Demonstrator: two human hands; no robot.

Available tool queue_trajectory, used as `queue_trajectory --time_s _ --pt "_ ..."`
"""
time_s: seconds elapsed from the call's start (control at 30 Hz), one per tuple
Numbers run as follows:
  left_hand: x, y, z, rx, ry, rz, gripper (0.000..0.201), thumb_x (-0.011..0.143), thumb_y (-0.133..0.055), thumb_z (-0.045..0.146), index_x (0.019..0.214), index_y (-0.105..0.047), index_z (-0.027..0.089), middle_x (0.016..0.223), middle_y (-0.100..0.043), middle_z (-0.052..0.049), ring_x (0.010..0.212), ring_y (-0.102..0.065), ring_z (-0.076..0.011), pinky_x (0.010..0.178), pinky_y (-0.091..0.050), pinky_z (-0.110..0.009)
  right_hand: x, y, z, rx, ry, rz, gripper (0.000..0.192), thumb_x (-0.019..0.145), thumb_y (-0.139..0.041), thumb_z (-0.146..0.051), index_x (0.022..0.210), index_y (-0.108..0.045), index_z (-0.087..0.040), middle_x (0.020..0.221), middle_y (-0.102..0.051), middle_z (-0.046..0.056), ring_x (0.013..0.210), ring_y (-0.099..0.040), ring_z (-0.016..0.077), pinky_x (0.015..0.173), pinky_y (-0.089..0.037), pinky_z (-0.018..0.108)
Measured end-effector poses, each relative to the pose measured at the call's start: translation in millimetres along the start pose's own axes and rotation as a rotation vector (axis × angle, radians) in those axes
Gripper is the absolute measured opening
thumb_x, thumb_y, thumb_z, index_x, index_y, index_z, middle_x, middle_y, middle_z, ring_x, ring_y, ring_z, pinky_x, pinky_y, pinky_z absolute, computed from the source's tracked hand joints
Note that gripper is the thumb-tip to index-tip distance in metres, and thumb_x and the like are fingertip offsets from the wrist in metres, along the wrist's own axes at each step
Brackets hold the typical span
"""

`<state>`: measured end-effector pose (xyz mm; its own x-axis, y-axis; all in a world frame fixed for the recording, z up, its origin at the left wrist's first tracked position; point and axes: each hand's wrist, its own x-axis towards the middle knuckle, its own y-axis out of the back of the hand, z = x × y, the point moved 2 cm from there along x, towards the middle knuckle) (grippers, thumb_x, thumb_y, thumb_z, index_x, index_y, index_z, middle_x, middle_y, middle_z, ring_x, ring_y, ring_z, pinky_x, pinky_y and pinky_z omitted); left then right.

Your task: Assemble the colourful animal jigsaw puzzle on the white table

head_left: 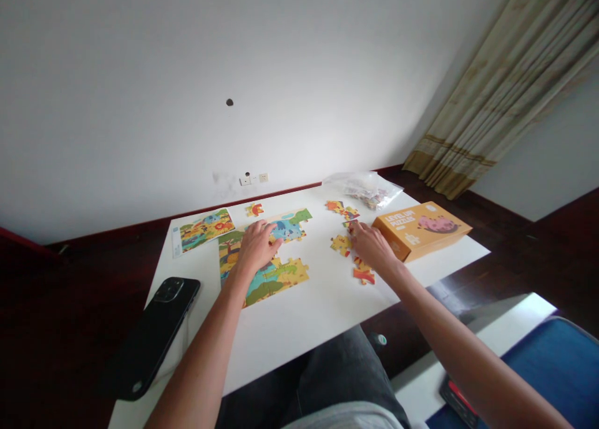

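White table, dark wood floor.

Head view, down over table

On the white table, the left hand lies flat on the half-built jigsaw, fingers spread toward twelve o'clock. The right hand rests at three o'clock from it, fingertips on a loose piece among scattered pieces. An orange puzzle box lies just beside that hand at three o'clock, a plastic bag at twelve. A reference card sits at ten o'clock from the jigsaw, a black phone at eight.
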<state>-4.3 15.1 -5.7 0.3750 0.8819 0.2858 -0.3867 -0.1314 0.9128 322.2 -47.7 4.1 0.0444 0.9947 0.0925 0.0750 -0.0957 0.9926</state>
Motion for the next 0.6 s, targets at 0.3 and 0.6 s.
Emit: queue_trajectory --time_s 0.3,0.6 --pt "1.0 0.0 -0.5 0.006 0.010 -0.027 0.044 0.098 -0.062 0.043 0.136 -0.065 0.021 0.140 -0.058 -0.014 0.135 -0.051 -0.0329 0.118 -0.040 -0.048 33.8 23.0 -9.1 0.179 0.022 0.009 0.036 0.086 -0.061 -0.022 0.121 -0.066 -0.016 0.113 -0.067 0.016 0.096 -0.066 0.0271 0.088 -0.048 0.035" --pt "1.7 0.1 -0.3 0.005 0.019 -0.037 0.045 0.098 -0.063 0.043 0.137 -0.065 0.022 0.140 -0.058 -0.014 0.135 -0.051 -0.0332 0.118 -0.040 -0.048 58.7 18.3 -52.0 0.331 0.251 0.114 0.032 0.098 -0.064 -0.037 0.124 -0.069 -0.018 0.120 -0.071 0.014 0.088 -0.069 0.0215 0.090 -0.050 0.034"
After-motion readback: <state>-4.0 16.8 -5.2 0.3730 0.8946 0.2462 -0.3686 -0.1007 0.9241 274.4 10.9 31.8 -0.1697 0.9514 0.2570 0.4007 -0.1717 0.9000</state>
